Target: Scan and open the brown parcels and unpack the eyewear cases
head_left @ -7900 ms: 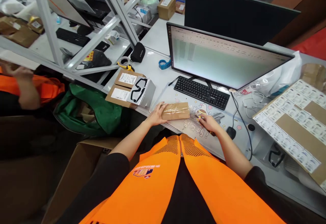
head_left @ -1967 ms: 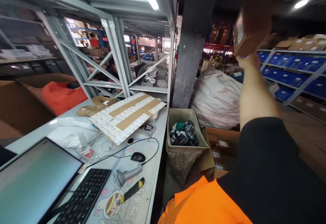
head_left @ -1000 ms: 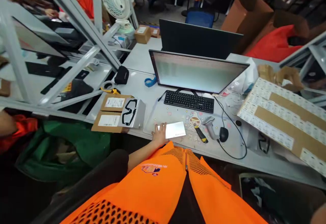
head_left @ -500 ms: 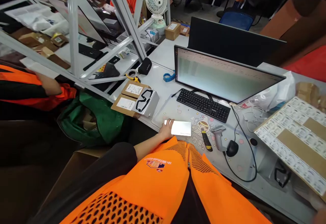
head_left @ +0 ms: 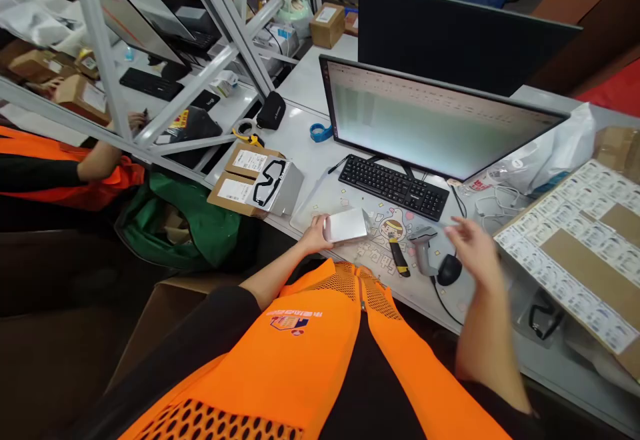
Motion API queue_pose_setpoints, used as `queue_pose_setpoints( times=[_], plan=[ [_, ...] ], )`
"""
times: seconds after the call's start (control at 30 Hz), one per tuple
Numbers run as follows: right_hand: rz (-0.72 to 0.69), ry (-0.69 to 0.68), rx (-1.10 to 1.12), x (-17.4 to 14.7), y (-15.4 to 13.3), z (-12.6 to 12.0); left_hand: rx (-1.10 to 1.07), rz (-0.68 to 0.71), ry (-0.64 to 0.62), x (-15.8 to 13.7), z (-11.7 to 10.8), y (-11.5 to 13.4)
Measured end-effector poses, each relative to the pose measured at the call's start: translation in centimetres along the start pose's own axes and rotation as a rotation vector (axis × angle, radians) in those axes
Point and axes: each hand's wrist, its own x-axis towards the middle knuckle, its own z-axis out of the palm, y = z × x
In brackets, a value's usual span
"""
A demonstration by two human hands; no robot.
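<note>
My left hand (head_left: 316,235) is closed on the left end of a small white box (head_left: 346,225), tilted just above the desk mat. My right hand (head_left: 473,247), slightly blurred, is in the air above the mouse (head_left: 449,269). Its thumb and fingertips are drawn together in a pinch; what is between them, if anything, is too small to make out. Between the hands lie a yellow-and-black utility knife (head_left: 399,257) and a grey barcode scanner (head_left: 423,253). At the right a board of white label stickers (head_left: 565,253) has bare brown patches.
A keyboard (head_left: 393,187) and monitor (head_left: 440,120) stand behind the mat. Left are a grey box with a black glasses picture (head_left: 278,187), brown cartons (head_left: 235,190) and tape rolls. Metal frame bars (head_left: 200,83) separate a neighbour's desk. Below sits a green bag (head_left: 190,220).
My right hand has come in from the lower right edge to above the mouse. My left hand has tilted the white box, so its side shows. The view has shifted slightly.
</note>
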Motion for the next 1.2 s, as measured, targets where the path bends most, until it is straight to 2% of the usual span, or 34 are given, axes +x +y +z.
queue_pose_setpoints(
  times=[0.13, 0.23, 0.33, 0.43, 0.5, 0.57, 0.7, 0.77, 0.83, 0.93, 1.07, 1.2],
  plan=[
    [0.283, -0.144, -0.231, -0.7, 3.0, 7.0, -0.291, -0.004, 0.085, -1.0, -0.2, 0.2],
    [0.345, -0.111, -0.294, -1.5, 4.1, 11.5, -0.349, -0.018, 0.125, -1.5, 0.0, 0.7],
    [0.403, -0.030, -0.300, -1.9, 4.5, 13.4, -0.319, 0.012, 0.179, -1.6, 0.4, 1.0],
    [0.440, -0.016, -0.291, -1.6, 4.6, 13.3, -0.264, 0.058, 0.204, -1.5, 0.6, 0.7],
    [0.426, -0.056, -0.224, -1.4, 4.6, 12.1, -0.220, 0.077, 0.206, -1.6, 0.6, 0.4],
    [0.363, -0.178, -0.062, -1.2, 4.6, 10.2, -0.179, 0.097, 0.204, -1.9, 0.6, 0.0],
    [0.122, -0.547, 0.345, -1.5, 3.6, 5.5, -0.130, 0.146, 0.173, -2.4, 0.5, -0.5],
    [0.034, -0.670, 0.436, -1.6, 2.5, 3.8, -0.111, 0.161, 0.152, -2.4, 0.6, -0.5],
    [0.004, -0.739, 0.431, -1.6, 1.4, 2.9, -0.088, 0.178, 0.141, -2.4, 0.5, -0.4],
    [0.022, -0.711, 0.359, -1.5, 0.9, 3.0, -0.071, 0.200, 0.140, -2.7, 0.4, 0.1],
    [0.076, -0.476, 0.190, -1.1, 2.7, 5.0, -0.089, 0.167, 0.169, -4.0, -0.6, 0.4],
    [0.094, -0.242, -0.132, -0.7, 5.7, 7.7, -0.079, 0.115, 0.365, -6.6, -3.5, 0.0]
  ],
)
